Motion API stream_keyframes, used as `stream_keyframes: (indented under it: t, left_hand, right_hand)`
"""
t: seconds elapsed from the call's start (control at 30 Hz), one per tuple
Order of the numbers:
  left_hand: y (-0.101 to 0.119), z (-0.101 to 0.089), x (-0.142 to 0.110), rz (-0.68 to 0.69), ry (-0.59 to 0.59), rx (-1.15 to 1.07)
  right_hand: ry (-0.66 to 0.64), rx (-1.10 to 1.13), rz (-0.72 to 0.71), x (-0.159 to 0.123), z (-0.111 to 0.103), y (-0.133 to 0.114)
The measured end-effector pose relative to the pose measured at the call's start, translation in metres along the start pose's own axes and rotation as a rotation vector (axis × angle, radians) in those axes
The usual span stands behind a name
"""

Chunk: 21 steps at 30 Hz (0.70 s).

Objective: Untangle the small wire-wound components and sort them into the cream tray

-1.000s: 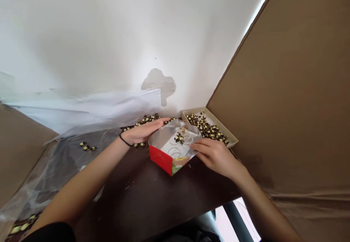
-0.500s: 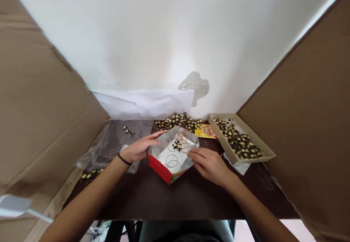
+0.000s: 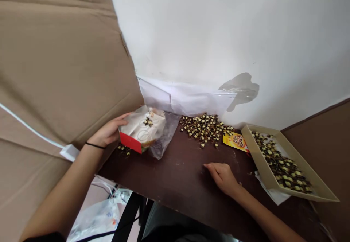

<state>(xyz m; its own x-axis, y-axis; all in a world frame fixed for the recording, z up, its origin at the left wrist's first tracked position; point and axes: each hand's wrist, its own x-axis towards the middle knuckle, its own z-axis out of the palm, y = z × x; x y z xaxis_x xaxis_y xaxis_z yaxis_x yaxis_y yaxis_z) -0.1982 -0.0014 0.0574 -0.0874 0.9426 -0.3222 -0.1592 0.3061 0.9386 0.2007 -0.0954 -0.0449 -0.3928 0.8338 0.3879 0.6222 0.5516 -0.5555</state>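
Red-sided open box (image 3: pixel 130 142), rings (image 3: pixel 143 135) inside, over clear plastic (image 3: pixel 165 140) on the left of my bench (image 3: pixel 180 183). My left hand (image 3: pixel 111 129) holds its left side. My right hand (image 3: pixel 222 178) curls well apart, contents impossible to tell. Beyond: heaped dark-and-yellow pieces (image 3: pixel 203 127); rightmost, a beige tray (image 3: pixel 258 165).

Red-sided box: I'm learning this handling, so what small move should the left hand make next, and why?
I'd probably settle the red-sided box level on the plastic sheet: the left hand alone holds it by one side, rings lie inside, and the right hand is apart, over the table. I can't tell whether it rests there.
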Motion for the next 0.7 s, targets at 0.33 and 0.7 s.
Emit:
stream_keyframes:
  t: [0.33, 0.7]
  left_hand:
    - [-0.011, 0.004, 0.009, 0.115, 0.061, -0.058]
    - [-0.062, -0.004, -0.022, 0.337, 0.199, 0.282]
  right_hand:
    - [-0.254, 0.602, 0.372, 0.086, 0.038, -0.031]
    - [-0.179, 1.022, 0.826, 0.206, 0.099, -0.058]
